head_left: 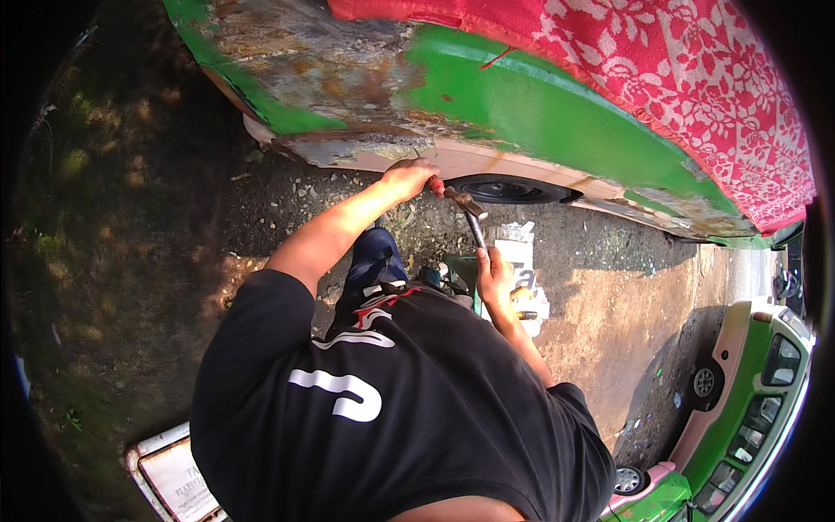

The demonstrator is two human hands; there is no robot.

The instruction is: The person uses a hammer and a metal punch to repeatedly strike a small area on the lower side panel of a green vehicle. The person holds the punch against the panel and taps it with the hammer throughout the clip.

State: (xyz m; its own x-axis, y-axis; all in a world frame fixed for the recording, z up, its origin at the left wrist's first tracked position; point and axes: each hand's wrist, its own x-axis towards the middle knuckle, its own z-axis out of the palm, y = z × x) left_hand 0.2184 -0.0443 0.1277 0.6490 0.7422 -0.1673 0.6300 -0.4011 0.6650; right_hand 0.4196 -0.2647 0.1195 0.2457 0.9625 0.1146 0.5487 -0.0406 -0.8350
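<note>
My left hand is closed around a red-handled tool, its tip pointing at the lower edge of a rusty green and pale pink vehicle body. Only the red handle shows clearly; it looks like a screwdriver or chisel. In my right hand is the shaft of a hammer. The hammer's head lies right by the end of the red handle; whether they touch I cannot tell. Just beyond the hammer sits a dark wheel under the body's edge.
A red and white floral cloth covers the vehicle's upper part. Beside my right forearm lies a white printed sack or paper. A green and pink van is parked at the right. A white framed sign stands at lower left. Debris litters the ground.
</note>
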